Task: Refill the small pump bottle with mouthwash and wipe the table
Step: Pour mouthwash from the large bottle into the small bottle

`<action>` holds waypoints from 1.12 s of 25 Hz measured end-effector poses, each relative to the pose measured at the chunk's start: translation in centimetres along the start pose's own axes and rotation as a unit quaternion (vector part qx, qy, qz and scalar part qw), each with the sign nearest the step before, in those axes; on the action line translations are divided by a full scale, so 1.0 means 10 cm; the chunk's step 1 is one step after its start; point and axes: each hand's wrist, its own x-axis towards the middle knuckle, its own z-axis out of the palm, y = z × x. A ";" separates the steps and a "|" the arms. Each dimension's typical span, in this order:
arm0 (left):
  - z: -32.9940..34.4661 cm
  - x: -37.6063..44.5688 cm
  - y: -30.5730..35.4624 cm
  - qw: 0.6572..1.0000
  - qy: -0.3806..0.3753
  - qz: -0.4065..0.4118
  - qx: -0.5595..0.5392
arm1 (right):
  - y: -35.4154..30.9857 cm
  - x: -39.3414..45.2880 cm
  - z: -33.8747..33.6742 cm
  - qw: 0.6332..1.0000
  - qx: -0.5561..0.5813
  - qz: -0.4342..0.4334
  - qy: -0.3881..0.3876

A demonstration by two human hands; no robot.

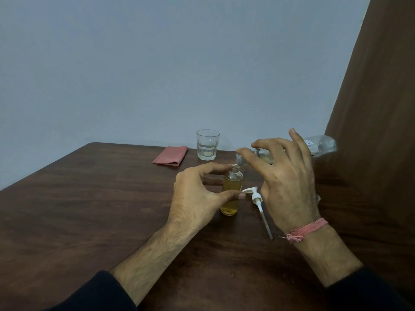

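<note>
The small clear pump bottle (232, 191) stands upright on the brown table (89, 198), uncapped and mostly full of yellow liquid. My left hand (197, 196) holds it between thumb and fingers. My right hand (285, 176) grips a larger clear mouthwash bottle (321, 145), tipped nearly level with its mouth just over the small bottle's neck. The white pump head (258, 200) with its long tube lies on the table between my hands.
A folded pink cloth (170, 155) lies near the table's back edge. A clear drinking glass (207, 144) stands beside it to the right. A brown curtain (381, 108) hangs at the right. A grey wall is behind.
</note>
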 end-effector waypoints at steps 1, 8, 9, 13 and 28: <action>0.00 0.00 0.01 1.000 0.000 -0.001 0.000 | 0.00 0.00 0.00 1.000 -0.002 -0.001 0.000; -0.02 -0.02 0.04 1.000 0.002 -0.001 -0.001 | 0.01 -0.04 0.01 0.999 0.013 0.029 -0.031; -0.02 -0.02 0.04 1.000 0.001 -0.003 -0.002 | 0.02 -0.05 0.02 0.998 0.029 0.043 -0.040; 0.00 -0.03 0.05 1.000 0.004 0.005 0.002 | 0.05 -0.12 0.03 0.982 0.143 0.114 -0.054; -0.01 -0.03 0.03 1.000 0.005 -0.020 0.009 | 0.41 -0.15 0.12 0.673 0.631 0.382 -0.045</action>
